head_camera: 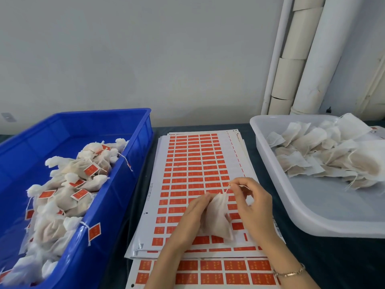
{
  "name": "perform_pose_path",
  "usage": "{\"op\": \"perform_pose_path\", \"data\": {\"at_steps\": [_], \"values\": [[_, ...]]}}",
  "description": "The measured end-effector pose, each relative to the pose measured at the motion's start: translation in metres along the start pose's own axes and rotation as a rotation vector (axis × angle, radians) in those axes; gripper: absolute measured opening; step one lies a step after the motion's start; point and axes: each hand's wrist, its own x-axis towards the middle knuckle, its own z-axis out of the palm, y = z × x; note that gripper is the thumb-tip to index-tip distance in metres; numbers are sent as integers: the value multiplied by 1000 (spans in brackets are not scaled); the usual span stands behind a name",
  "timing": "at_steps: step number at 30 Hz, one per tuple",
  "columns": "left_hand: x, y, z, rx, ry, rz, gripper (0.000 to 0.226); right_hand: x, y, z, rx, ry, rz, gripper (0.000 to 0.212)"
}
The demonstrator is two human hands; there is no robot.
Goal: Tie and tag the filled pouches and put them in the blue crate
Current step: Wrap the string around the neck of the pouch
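Observation:
A filled white mesh pouch [218, 217] is held just above the sticker sheets at the table's centre. My left hand [191, 215] grips its left side near the gathered neck. My right hand [252, 203] pinches the pouch's drawstring [230, 187] between thumb and forefinger, pulling it up and to the right. The blue crate [116, 184] on the left holds several tied pouches with orange tags [90, 170]. Untied filled pouches [325, 155] are piled in a clear plastic tray [291, 197] on the right.
Stacked sheets of orange tag stickers [193, 167] cover the dark tabletop between crate and tray, with another sheet [218, 272] at the near edge. One tag [94, 231] hangs over the crate's rim. White pipes [291, 59] run up the wall at back right.

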Motion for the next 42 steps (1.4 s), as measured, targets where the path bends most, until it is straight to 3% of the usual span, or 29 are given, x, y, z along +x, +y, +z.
{"op": "perform_pose_path", "data": {"at_steps": [2, 6, 10, 13, 21, 27, 32, 39, 42], "values": [[-1, 4, 0, -28, -34, -54, 51, 3, 1, -4, 62, 60, 48, 8], [-9, 13, -1, -33, -164, -61, 25, 7, 6, -7, 125, 112, 146, 14], [-11, 15, -1, -50, -180, -30, 36, 5, 7, -5, 84, 71, 159, 14], [-15, 20, 0, 31, -194, 87, 28, 4, 7, -5, 57, 57, 162, 11], [-13, 18, -7, -169, -36, 193, 28, 0, 12, 2, -175, -63, 84, 11], [-8, 16, -8, -241, 184, 245, 28, -2, 17, 5, -208, -230, 71, 16], [-7, 15, -11, -314, 340, 230, 26, -3, 20, 6, -219, -252, 49, 15], [-6, 13, -5, -184, 398, 263, 23, -5, 20, 6, -257, -320, -46, 15], [-4, 9, -2, 39, 483, 271, 3, -5, 18, 5, -227, -350, -92, 14]]}}
